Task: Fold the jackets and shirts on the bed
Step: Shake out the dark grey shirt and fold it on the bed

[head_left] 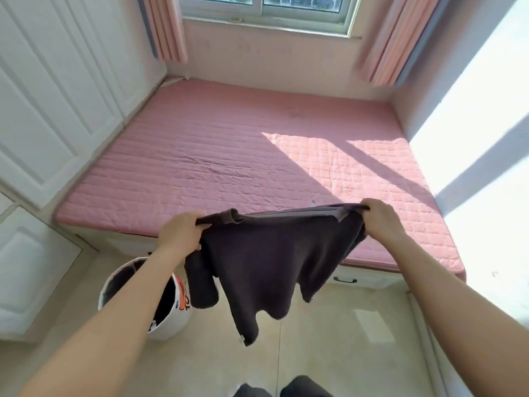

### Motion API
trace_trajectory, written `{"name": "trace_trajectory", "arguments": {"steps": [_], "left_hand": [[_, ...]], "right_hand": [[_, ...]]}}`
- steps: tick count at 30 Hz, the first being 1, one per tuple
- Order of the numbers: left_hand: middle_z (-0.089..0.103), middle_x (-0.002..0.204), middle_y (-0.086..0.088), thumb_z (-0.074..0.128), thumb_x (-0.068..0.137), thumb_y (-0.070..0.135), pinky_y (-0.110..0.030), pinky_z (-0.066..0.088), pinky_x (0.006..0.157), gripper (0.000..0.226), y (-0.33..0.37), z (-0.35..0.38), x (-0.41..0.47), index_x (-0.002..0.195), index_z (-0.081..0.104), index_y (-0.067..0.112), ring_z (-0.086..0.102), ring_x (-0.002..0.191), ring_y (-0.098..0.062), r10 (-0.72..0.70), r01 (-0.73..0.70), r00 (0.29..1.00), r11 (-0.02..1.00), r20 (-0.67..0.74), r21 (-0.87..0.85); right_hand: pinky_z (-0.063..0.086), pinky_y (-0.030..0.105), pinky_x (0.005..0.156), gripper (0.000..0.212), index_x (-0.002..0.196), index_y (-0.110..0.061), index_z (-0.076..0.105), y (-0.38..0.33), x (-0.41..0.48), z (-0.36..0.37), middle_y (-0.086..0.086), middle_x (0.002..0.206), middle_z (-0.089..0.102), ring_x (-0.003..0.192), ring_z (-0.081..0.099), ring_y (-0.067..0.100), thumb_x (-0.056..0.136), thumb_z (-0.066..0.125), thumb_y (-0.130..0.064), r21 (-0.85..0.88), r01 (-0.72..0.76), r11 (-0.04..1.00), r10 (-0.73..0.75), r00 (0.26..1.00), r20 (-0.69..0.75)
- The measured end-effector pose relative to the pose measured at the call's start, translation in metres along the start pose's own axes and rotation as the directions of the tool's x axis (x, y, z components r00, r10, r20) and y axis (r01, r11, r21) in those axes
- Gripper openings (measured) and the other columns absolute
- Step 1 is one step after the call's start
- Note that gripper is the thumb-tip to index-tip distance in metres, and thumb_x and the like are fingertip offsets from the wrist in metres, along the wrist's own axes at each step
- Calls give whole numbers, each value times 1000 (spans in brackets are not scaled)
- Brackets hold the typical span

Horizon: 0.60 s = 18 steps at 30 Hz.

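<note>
Reaches forward with both bare arms from the near corners, wrists raised about level with the near edge of the bed [229, 156]. Grips the left end of the shirt [272, 259] with the left hand [180, 233]: fingers curled over the bunched top edge, knuckles up, thumb hidden under the cloth. Clutches the right end with the right hand [382, 219]: fingers bent down over the fold, back of the hand up, fingertips buried in the fabric. Keeps the hands well apart, the left a little nearer and lower than the right.

Holds the dark shirt in the air, clear of the bed, its top edge drawn almost straight from one fist to the other. Lets the rest hang loose below the fingers, over the near edge of the bed and the pale floor [329, 339]. Shows one dangling part just beside the bucket [169, 328], near left, and a longer point with a small white tag [242, 339] at its tip, hanging nearest.

Shows a bare pink quilted cover on the bed, sunlit at the right. Places white cupboard doors [43, 96] along the left, a window [263, 7] at the far end between pink curtains [166, 27], and a dark handle [345, 280] on the bed's front below the right forearm.
</note>
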<state>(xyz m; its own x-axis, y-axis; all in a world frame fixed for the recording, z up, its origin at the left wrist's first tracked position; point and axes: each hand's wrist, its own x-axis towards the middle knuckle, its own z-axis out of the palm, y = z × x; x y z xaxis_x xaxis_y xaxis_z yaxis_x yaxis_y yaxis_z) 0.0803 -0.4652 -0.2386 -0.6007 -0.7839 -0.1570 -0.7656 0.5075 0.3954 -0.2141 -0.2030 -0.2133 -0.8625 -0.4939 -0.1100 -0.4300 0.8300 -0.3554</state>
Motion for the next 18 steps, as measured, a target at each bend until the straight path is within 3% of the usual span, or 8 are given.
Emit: {"name": "trace_trajectory", "arguments": {"steps": [3, 4, 6, 8, 11, 14, 18], "left_hand": [[70, 72, -6, 50, 94, 14, -41, 54, 70, 13, 11, 5, 32, 88, 61, 15, 70, 66, -23, -38, 37, 999, 928, 6, -370], [69, 75, -8, 49, 93, 10, -44, 54, 72, 15, 17, 5, 42, 84, 61, 13, 68, 70, -27, -37, 17, 999, 908, -40, -419], [64, 77, -9, 48, 93, 7, -38, 47, 68, 18, 30, 6, 61, 79, 60, 8, 61, 74, -29, -42, -32, 986, 898, -159, -439], [60, 77, -11, 50, 93, 6, -32, 36, 64, 19, 44, 2, 76, 77, 61, 5, 54, 75, -29, -51, -79, 963, 885, -265, -459], [62, 90, -16, 52, 92, 11, -35, 43, 74, 16, 58, 6, 126, 87, 67, 7, 56, 84, -32, -61, -123, 935, 868, -349, -481], [62, 96, -18, 53, 91, 12, -36, 44, 79, 17, 77, 9, 183, 93, 69, 7, 57, 87, -31, -77, -121, 922, 873, -379, -473], [59, 101, -20, 52, 93, 9, -31, 38, 81, 18, 113, 15, 271, 98, 68, 3, 51, 89, -26, -115, -97, 906, 881, -408, -462]], "right_hand": [[44, 16, 47, 15, 91, -6, 59, -1, 7, -6, 12, 91, 60, 78, 55, 29, 82, 55, 5, 240, -63, 969, 74, 997, -34], [48, 16, 51, 18, 93, -7, 59, 0, 13, -7, 12, 93, 60, 78, 58, 29, 83, 53, 6, 311, -76, 947, 103, 992, -71], [50, 30, 69, 17, 92, -9, 61, -3, 26, -9, 12, 95, 64, 79, 60, 28, 85, 51, 3, 355, -38, 934, 116, 973, -199], [39, 26, 75, 18, 96, -9, 64, -10, 39, -11, 12, 98, 67, 82, 55, 23, 93, 47, -3, 337, 8, 941, 108, 940, -325], [37, 27, 80, 24, 102, -5, 65, -22, 77, -17, 14, 103, 68, 92, 57, 28, 98, 42, -7, 351, 94, 932, 86, 881, -464], [33, 24, 75, 23, 97, -5, 65, -27, 134, -18, 15, 99, 67, 86, 53, 22, 95, 42, -5, 338, 146, 930, 48, 863, -504], [35, 30, 73, 21, 90, -5, 63, -28, 243, -6, 16, 95, 66, 88, 55, 31, 92, 43, -5, 360, 147, 921, 36, 889, -456]]}}
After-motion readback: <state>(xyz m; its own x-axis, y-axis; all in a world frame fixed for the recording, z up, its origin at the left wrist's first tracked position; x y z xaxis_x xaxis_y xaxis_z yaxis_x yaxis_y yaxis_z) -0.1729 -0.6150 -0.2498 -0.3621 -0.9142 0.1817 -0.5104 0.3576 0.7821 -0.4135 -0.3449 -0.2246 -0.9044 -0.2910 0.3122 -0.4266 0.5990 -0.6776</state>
